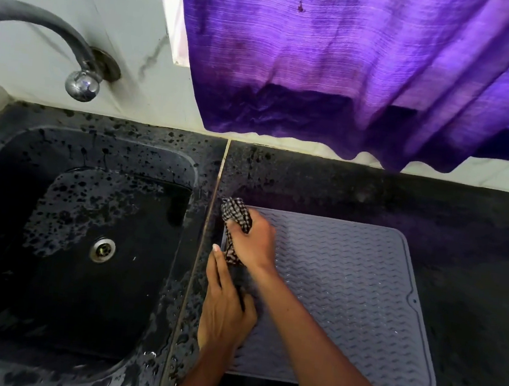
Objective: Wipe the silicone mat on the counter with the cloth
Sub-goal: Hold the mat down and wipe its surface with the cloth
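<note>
Grey silicone with a wavy ribbed face, the mat (346,295) lies flat on the black counter (475,245), just right of the seam beside the wet sink (4,231).

Head view: the right hand (257,243) is curled round a bunched black-and-white checked cloth (237,214) and holds it down at the mat's far left corner. The left hand (223,311) lies along the mat's left edge with its fingers stretched out straight and its thumb resting on the ribs, seemingly steadying the mat. Whether it also lifts the rim I cannot tell.

Wiping looks under way at that one corner. The broad middle and right side show small bright specks that may be water drops, so most of the surface probably needs passes yet. A purple curtain (353,62) hangs above the counter, and a metal tap (45,26) arches over the sink.
</note>
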Demonstrator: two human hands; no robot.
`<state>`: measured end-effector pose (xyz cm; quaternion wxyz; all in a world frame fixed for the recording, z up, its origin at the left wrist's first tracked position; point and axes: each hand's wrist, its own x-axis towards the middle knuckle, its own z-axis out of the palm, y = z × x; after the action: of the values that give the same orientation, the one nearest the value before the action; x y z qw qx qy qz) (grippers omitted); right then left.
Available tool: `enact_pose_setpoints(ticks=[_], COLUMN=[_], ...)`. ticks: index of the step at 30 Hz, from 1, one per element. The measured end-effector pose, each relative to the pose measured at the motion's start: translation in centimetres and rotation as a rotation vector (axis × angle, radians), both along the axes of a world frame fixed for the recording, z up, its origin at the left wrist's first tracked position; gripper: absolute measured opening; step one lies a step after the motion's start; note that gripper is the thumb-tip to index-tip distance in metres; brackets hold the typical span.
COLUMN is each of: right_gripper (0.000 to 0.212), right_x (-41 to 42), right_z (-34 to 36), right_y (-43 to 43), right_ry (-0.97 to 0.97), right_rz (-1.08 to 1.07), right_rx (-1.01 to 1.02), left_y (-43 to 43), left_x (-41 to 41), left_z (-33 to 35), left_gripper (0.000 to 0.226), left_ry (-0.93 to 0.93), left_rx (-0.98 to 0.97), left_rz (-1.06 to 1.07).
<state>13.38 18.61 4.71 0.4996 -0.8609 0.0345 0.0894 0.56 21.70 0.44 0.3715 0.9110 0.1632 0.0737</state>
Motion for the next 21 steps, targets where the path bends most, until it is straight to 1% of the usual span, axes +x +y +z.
enact_pose_setpoints(ticks=[3, 5, 7, 9, 11, 14, 18, 21], right_gripper=[0.022, 0.024, 0.029, 0.034, 0.038, 0.042, 0.043, 0.045], right_x=[0.1, 0.2, 0.4, 1.0, 1.6, 2.8, 4.2, 4.9], right_z=[0.9, 1.5, 1.8, 1.7, 1.4, 1.4, 2.4, 2.3], right_y=[-4.2, -8.2, -12.4, -16.2, -19.0, -20.8, -21.0, -18.4], right_ry=[0.004, -0.010, -0.081, -0.139, -0.142, -0.115, -0.106, -0.136], right_rz=[-0.090, -0.162, -0.216, -0.220, -0.141, 0.063, 0.229, 0.393], right_rx=[0.020, -0.020, -0.147, -0.327, -0.452, -0.567, -0.597, -0.627], left_y=[0.1, 0.3, 0.5, 0.6, 0.6, 0.6, 0.4, 0.8], left_x=[0.2, 0.3, 0.4, 0.4, 0.3, 0.4, 0.6, 0.3], left_z=[0.2, -0.3, -1.0, -1.4, -1.6, -1.5, -1.3, -1.6], left_gripper=[0.085, 0.076, 0.069, 0.063, 0.061, 0.061, 0.061, 0.061], left_ry=[-0.005, -0.005, -0.007, -0.008, -0.022, -0.037, -0.046, -0.051], left_rx=[0.094, 0.191, 0.267, 0.303, 0.307, 0.309, 0.280, 0.278], left_rz=[-0.052, -0.109, -0.158, -0.177, -0.179, -0.185, -0.183, -0.168])
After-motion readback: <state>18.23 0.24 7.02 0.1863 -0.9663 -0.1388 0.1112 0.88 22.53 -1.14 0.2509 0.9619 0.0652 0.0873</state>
